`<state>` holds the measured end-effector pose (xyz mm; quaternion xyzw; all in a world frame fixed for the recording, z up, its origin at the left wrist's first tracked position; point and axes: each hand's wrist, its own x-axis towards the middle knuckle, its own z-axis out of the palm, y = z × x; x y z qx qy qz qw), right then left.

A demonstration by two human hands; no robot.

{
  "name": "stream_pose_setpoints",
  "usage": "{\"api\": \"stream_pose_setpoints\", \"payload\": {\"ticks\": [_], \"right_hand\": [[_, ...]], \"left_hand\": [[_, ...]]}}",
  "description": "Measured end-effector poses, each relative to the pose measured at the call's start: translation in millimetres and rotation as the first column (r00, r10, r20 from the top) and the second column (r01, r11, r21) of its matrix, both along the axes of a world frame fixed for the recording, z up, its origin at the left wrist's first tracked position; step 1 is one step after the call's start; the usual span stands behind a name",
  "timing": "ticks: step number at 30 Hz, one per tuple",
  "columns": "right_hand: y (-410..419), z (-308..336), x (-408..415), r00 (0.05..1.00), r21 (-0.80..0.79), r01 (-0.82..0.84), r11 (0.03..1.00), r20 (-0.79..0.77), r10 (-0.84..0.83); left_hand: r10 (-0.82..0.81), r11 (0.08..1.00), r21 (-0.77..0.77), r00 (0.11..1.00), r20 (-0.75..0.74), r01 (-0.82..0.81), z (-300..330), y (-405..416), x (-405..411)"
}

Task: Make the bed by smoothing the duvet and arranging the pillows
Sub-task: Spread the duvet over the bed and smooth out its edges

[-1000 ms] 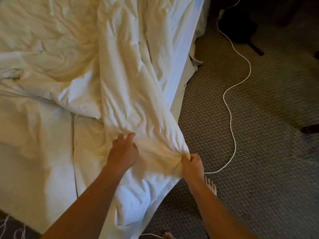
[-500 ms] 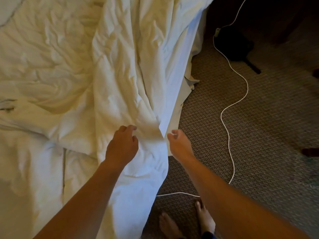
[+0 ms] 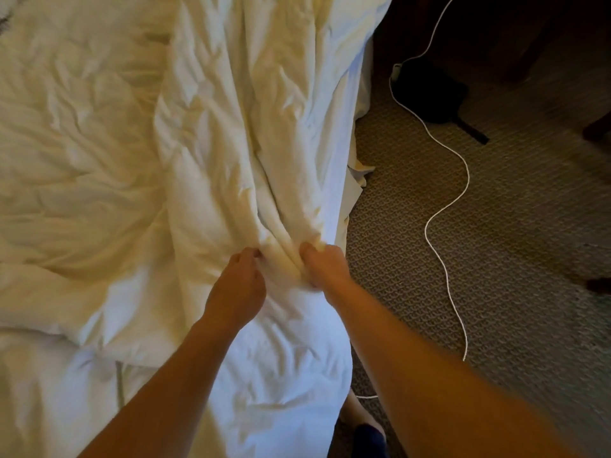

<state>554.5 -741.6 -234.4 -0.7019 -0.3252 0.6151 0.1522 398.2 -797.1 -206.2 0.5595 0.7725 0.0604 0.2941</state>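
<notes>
Head view: left hand and right hand both pinching bunched duvet near bed edge; smoothing step; next likely spread fold flat.

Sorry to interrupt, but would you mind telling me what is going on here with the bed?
A person is making the bed. Both hands grip the white duvet near the bed's right edge: the left hand and the right hand each have fingers curled into a bunched fold of fabric. The duvet is heavily wrinkled and folded over on itself, so smoothing is not yet done. No pillows are in view. A white cable snakes across the carpet beside the bed.
</notes>
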Motion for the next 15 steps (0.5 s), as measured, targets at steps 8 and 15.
{"api": "stream_pose_setpoints", "payload": {"ticks": [8,15], "right_hand": [[39.5,17.9,90.4,0.858,0.227,0.483,0.846,0.070,-0.509],[47.7,3.1,116.0,0.927,0.225,0.262,0.938,0.212,-0.310]], "left_hand": [[-0.226,0.973,-0.065,0.973,-0.044,0.223,8.5,37.1,7.8],[-0.348,0.914,-0.245,0.935,-0.065,0.323,-5.1,65.1,30.2]]}}
